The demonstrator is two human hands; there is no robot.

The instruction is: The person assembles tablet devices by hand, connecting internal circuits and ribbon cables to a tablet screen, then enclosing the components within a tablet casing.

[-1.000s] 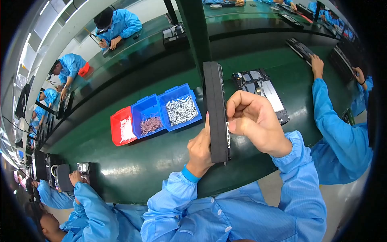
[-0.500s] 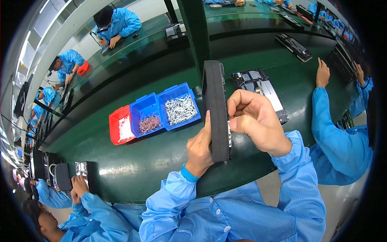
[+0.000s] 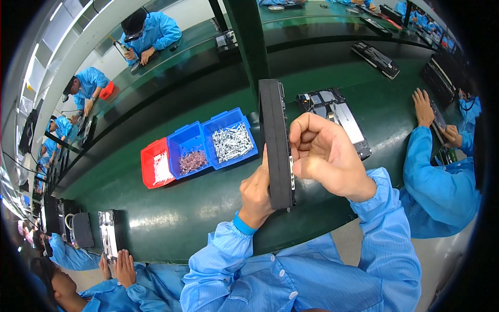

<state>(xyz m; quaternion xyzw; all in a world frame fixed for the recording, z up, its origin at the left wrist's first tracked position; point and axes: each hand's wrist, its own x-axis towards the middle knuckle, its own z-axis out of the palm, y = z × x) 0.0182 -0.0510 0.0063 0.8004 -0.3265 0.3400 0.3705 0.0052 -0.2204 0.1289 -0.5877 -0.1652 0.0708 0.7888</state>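
My left hand grips a black slab-shaped electronic unit low on its left side, holding it on edge above the bench. A narrow edge faces me, and a light metallic strip shows low on its right side. Beside that strip is my right hand, its fingers curled and its thumb close to the index finger against the unit's side. Whatever may lie between those fingertips is too small to make out. Behind my right hand lies an opened electronic unit with bare inner parts and a long silvery-white block.
Left of the held unit stand a blue bin of silvery pieces, another blue bin of pinkish pieces and a red bin of white pieces. A green post rises behind. Co-workers handle units at both sides of the green bench.
The held unit has shifted slightly left. My right thumb has moved a little left along its side. The right co-worker's hands have come down onto a unit; the left co-worker's hands have moved nearer the bench edge.
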